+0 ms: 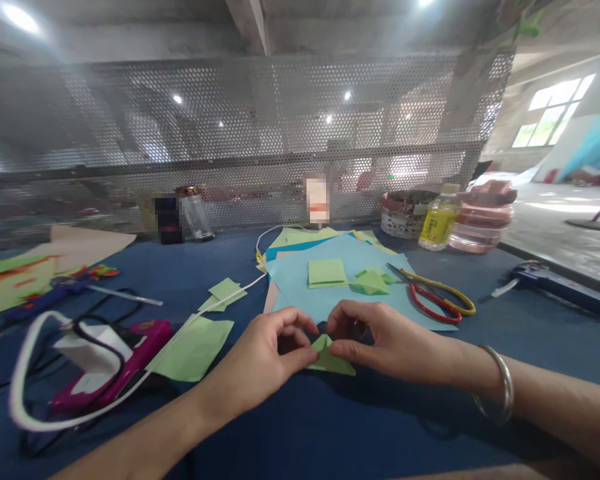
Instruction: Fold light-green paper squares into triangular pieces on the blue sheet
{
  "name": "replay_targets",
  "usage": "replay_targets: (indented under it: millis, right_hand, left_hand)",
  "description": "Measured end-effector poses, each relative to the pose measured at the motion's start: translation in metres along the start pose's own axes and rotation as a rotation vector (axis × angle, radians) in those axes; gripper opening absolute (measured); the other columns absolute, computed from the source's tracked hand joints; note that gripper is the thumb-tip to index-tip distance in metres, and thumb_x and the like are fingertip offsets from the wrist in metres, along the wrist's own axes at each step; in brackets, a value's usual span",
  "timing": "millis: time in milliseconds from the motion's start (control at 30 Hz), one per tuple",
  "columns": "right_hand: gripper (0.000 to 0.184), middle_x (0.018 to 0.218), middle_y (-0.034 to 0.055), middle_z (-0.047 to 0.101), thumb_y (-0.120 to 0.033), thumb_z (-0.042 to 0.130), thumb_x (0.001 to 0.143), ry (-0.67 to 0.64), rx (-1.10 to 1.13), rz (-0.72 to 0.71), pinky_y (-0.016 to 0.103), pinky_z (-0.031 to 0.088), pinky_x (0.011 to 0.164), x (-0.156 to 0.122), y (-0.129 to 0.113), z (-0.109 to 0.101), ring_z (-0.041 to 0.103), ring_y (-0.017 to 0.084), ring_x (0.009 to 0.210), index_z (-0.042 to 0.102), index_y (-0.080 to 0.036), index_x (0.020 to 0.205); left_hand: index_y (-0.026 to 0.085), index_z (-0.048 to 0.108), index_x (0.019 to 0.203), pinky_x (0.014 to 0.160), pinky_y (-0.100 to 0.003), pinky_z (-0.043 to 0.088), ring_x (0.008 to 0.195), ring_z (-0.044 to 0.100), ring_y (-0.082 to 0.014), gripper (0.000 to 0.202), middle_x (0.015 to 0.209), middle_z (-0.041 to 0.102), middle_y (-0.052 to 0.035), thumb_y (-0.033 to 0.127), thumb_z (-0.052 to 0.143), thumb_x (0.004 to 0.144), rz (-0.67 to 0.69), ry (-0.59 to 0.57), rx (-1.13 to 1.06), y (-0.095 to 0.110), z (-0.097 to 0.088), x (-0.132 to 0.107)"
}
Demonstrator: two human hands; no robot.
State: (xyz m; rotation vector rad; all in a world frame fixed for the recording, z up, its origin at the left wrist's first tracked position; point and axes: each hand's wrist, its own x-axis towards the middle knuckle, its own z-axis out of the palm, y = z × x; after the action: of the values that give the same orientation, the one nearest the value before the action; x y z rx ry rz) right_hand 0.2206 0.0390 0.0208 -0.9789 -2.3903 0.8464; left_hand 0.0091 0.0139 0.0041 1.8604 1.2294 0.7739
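A small folded piece of green paper lies on the dark blue table in front of me. My left hand pinches its left side with thumb and fingers closed. From the right, my right hand pinches the same paper; a silver bangle sits on that wrist. Just beyond my hands lies a light blue sheet carrying a folded green square and a folded green shape.
Scissors with red and yellow handles lie right of the blue sheet. Loose green paper pieces and a magenta glue gun with a white cable lie at left. A blue tool, yellow bottle and tape rolls stand at right. A perforated metal screen backs the table.
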Motion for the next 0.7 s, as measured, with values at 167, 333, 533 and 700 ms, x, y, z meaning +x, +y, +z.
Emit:
replay_targets:
  millis: [167,333,533,700]
  right_hand:
    - [0.008,0.069,-0.0019,0.059,-0.023,0.063,0.082,-0.041,-0.087,0.056,0.021,0.039,0.059,-0.0009,-0.0031,0.0027,0.051,0.01,0.062,0.061,-0.016,0.078]
    - [0.008,0.073,-0.0015,0.061,-0.024,0.067,0.08,-0.036,-0.115,0.047,0.021,0.039,0.059,-0.0018,-0.0004,0.0066,0.051,0.01,0.064,0.063,-0.017,0.082]
    - [0.01,0.073,-0.0019,0.06,-0.027,0.066,0.082,-0.035,-0.117,0.034,0.02,0.039,0.058,-0.0012,0.002,0.0081,0.051,0.01,0.063,0.063,-0.017,0.086]
    - [0.006,0.073,-0.0013,0.062,-0.022,0.061,0.085,-0.038,-0.118,0.028,0.02,0.039,0.06,-0.0004,0.0006,0.007,0.053,0.01,0.063,0.063,-0.017,0.087]
  left_hand:
    - [0.018,0.058,0.077,0.062,-0.023,0.041,0.065,0.055,-0.0132,0.007,0.066,0.059,0.0043,0.021,0.064,0.077,-0.044,-0.007,-0.006,0.0027,0.003,-0.0027]
    - [0.018,0.059,0.074,0.057,-0.023,0.039,0.06,0.052,-0.0127,0.007,0.063,0.058,0.0044,0.022,0.062,0.078,-0.059,-0.026,0.05,0.0036,0.0023,-0.0029]
    - [0.02,0.059,0.087,0.058,-0.022,0.039,0.058,0.052,-0.0119,0.009,0.063,0.061,0.0064,0.02,0.061,0.078,-0.042,-0.029,0.084,0.0038,0.0016,-0.0047]
    - [0.021,0.059,0.091,0.059,-0.022,0.039,0.058,0.053,-0.0117,0.013,0.061,0.058,0.0081,0.018,0.061,0.079,-0.003,-0.016,0.109,0.0044,0.0027,-0.0053]
